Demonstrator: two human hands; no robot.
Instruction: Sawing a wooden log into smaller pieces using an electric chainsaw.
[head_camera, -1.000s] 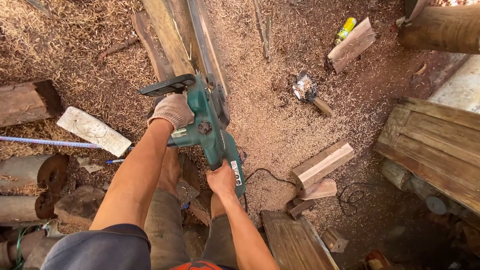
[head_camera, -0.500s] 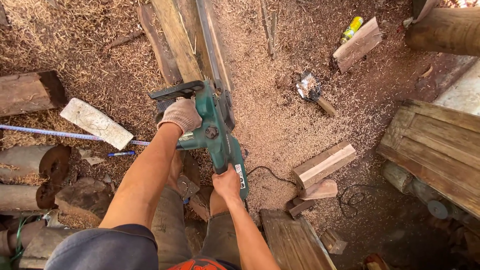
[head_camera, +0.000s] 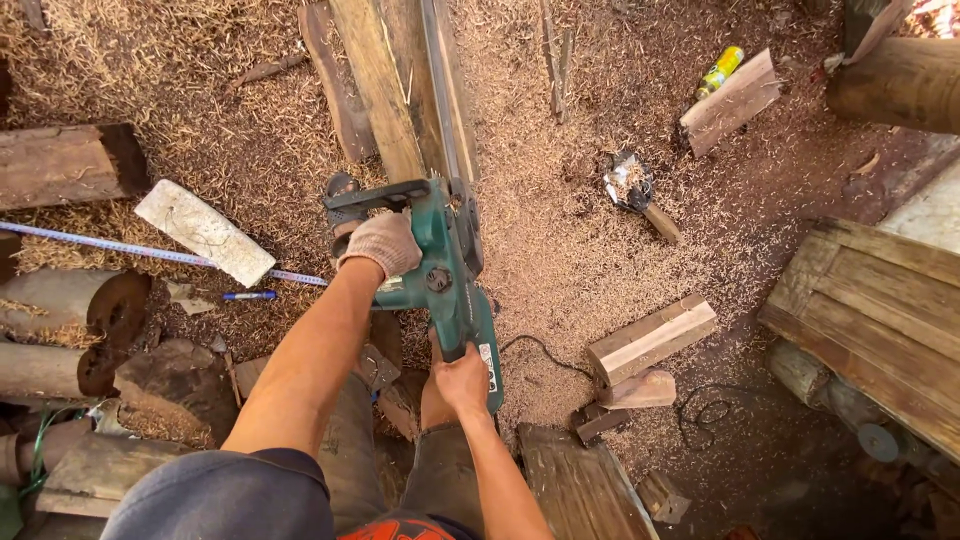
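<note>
Below my head camera, on the sawdust-covered ground, I hold a green saw (head_camera: 447, 285) over a long plank (head_camera: 385, 90) that runs away from me. My left hand (head_camera: 382, 243), in a knit glove, is wrapped tight around the black front handle, and my bare right hand (head_camera: 462, 378) is closed around the rear grip. The saw looks heavy and rigid, a thing to be carried by both handles with a firm hold, never near the bar, which lies along the plank's edge. Its body is teal green with black parts and a pale label near the rear, and a black cord (head_camera: 545, 352) trails from it to the right. A white block (head_camera: 204, 231) and a tape (head_camera: 150, 252) lie to my left, cut blocks (head_camera: 650, 338) to my right.
</note>
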